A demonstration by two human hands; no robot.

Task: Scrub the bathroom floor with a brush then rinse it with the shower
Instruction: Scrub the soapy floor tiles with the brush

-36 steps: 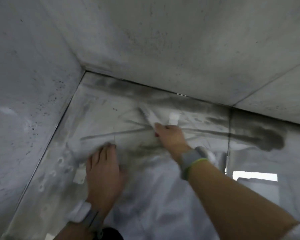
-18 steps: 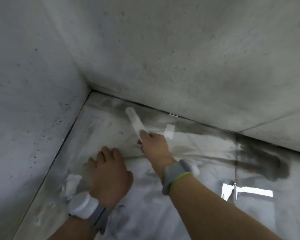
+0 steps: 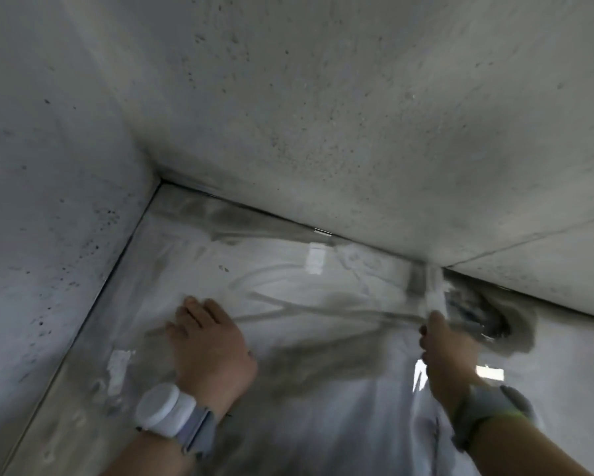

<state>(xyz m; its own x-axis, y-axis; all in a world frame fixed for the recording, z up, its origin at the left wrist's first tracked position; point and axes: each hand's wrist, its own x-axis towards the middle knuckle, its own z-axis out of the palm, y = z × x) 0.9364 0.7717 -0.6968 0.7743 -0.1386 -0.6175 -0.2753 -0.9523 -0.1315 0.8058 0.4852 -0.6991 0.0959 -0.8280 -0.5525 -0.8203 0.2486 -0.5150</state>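
The floor (image 3: 288,269) is looking wet and glossy, smeared with grey streaks; the walls (image 3: 323,115) meeting it are appearing matt, rough and speckled like concrete.

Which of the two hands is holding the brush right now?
The right hand: its fingers curl around the white brush, which is blurred near the back wall. The left hand holds nothing and lies flat on the wet floor.

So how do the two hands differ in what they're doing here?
The left hand lies flat on the wet floor, fingers straight, holding nothing; the right hand grips a white brush, fingers curled. The left hand sits nearer the corner, the right hand beside the dark grime patch. Both wear a wrist device.
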